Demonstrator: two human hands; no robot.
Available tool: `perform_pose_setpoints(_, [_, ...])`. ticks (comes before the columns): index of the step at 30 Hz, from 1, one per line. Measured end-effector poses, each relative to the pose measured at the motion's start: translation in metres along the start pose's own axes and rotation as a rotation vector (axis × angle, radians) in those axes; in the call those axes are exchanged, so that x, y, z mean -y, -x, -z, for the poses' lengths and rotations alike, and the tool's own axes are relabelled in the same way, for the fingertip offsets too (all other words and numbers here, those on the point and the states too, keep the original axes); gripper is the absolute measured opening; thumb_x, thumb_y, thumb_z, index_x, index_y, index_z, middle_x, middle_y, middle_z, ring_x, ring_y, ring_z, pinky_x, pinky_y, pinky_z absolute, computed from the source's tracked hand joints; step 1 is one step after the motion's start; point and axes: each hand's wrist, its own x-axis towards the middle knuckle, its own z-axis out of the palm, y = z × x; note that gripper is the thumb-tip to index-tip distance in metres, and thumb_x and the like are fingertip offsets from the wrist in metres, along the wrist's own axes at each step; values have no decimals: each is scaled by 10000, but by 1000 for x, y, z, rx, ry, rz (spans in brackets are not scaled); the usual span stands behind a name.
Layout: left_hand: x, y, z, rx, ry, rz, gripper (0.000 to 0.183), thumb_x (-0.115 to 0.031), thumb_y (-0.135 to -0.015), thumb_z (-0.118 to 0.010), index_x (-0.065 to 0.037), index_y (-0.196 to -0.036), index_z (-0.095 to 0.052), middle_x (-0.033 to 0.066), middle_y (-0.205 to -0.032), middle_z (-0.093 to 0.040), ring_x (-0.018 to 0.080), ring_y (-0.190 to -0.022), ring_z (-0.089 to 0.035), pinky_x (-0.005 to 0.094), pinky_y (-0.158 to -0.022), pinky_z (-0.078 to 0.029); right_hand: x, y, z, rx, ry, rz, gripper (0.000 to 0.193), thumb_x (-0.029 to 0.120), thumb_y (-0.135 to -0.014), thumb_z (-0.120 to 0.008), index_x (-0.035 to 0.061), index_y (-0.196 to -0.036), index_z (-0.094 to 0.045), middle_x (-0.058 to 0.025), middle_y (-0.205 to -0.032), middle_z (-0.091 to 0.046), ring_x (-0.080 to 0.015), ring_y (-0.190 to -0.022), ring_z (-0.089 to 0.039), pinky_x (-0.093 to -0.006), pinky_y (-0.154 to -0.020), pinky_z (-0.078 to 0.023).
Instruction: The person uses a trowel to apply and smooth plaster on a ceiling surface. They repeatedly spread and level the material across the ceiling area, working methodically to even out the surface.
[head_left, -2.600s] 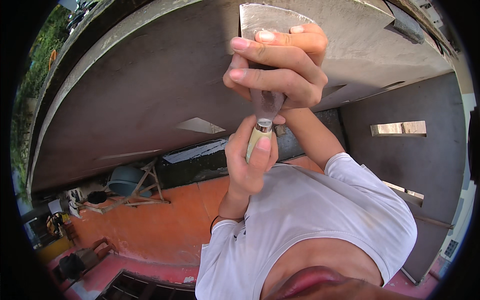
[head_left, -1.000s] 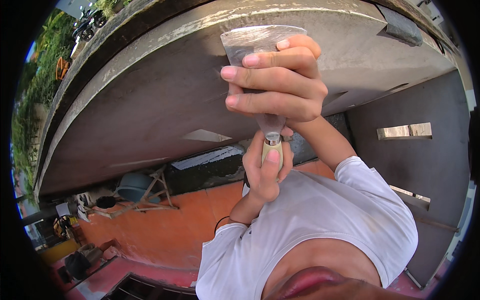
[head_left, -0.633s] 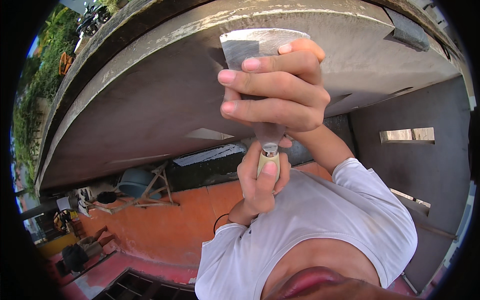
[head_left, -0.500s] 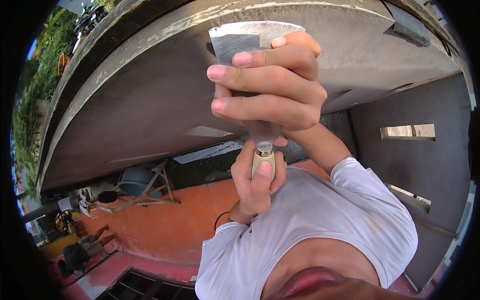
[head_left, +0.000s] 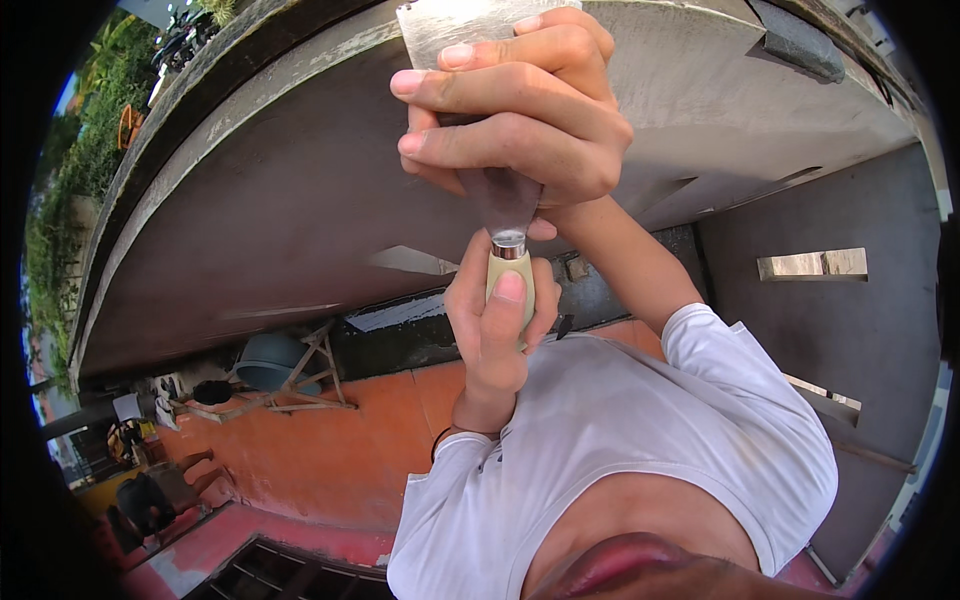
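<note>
A wide-bladed putty knife (head_left: 507, 205) points away from my chest, its metal blade reaching the upper edge of the picture. My left hand (head_left: 495, 315) is closed round its pale cream handle, thumb lying along the top. Higher up, my right hand (head_left: 530, 110) curls its fingers across the blade, covering much of it; the right thumb is mostly hidden. Beyond the blade spreads a smooth grey plastered surface (head_left: 270, 220). I cannot tell whether the blade touches it.
A blue-grey tub (head_left: 270, 362) sits by a wooden trestle (head_left: 318, 370) in front of an orange surface (head_left: 400, 410). Another person (head_left: 160, 495) is at the lower left. A grey wall (head_left: 810, 215) with slot openings stands on the right. Greenery (head_left: 95, 140) lies beyond the curved ledge.
Both hands and the putty knife have moved up the picture and slightly left, away from my chest. The grip of each hand looks the same.
</note>
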Motion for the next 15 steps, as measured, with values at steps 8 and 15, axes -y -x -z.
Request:
perform_pose_setpoints(8, [9,9,8,34,-3,10,447,-344,-997,-438,57,-1182,-512,-12,-526,-429,43,-438,-327,225,-441,-245,-2,7,6,0,19,91,67,229,-770,-718,240,-711,-689,67,-848,-739,-114,-864,-620,-315,-837,-385])
perform_pose_setpoints(15, [16,20,18,84,-40,29,439,-338,-997,-436,60,-1164,-514,0,-532,-442,51,-446,-334,239,-445,-259,17,19,6,-18,15,4,117,155,-723,-766,254,-727,-703,76,-877,-750,-101,-883,-617,-320,-867,-388])
